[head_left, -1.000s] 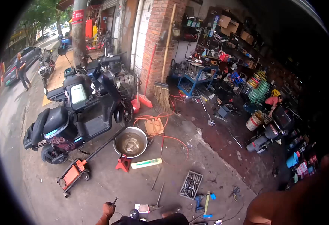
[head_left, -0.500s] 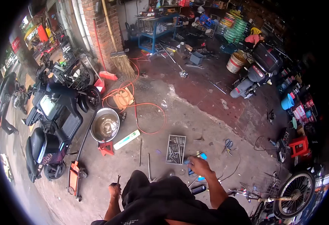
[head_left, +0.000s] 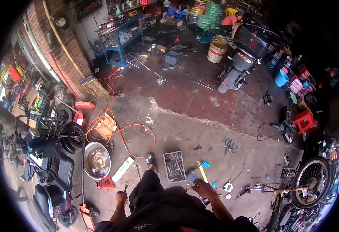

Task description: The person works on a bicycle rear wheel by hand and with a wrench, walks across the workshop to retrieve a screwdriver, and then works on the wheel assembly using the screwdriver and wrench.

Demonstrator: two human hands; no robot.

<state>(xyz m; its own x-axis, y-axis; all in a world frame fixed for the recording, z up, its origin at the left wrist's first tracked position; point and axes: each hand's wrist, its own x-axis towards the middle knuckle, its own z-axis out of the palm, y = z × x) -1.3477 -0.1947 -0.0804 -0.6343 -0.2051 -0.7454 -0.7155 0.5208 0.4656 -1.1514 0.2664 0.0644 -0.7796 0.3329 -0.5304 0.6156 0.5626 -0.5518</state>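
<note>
My left hand (head_left: 121,197), low beside my left leg, is closed around a dark wrench (head_left: 125,188) whose end points up. My right hand (head_left: 203,189) has its fingers curled by a blue tool (head_left: 192,176) and seems to hold it; the tool's exact kind is unclear. Just beyond, a yellow strip (head_left: 202,172) and a blue piece (head_left: 205,164) lie on the floor. Left of that hand, a grey metal tray (head_left: 164,167) contains several metal sockets and bits. My foot (head_left: 150,159) stands left of the tray.
A metal basin (head_left: 85,162) of murky water stands left, near a red jack stand (head_left: 106,183). An orange hose (head_left: 138,125) loops across the floor. Scooters line the left. A bicycle wheel (head_left: 311,181) is at right. Farther back, a person (head_left: 231,21) crouches behind a parked scooter (head_left: 239,63).
The view has turned to the right, and my left foot now shows beside the tray. My right hand has drawn back towards my body. The wrench stays in my left hand.
</note>
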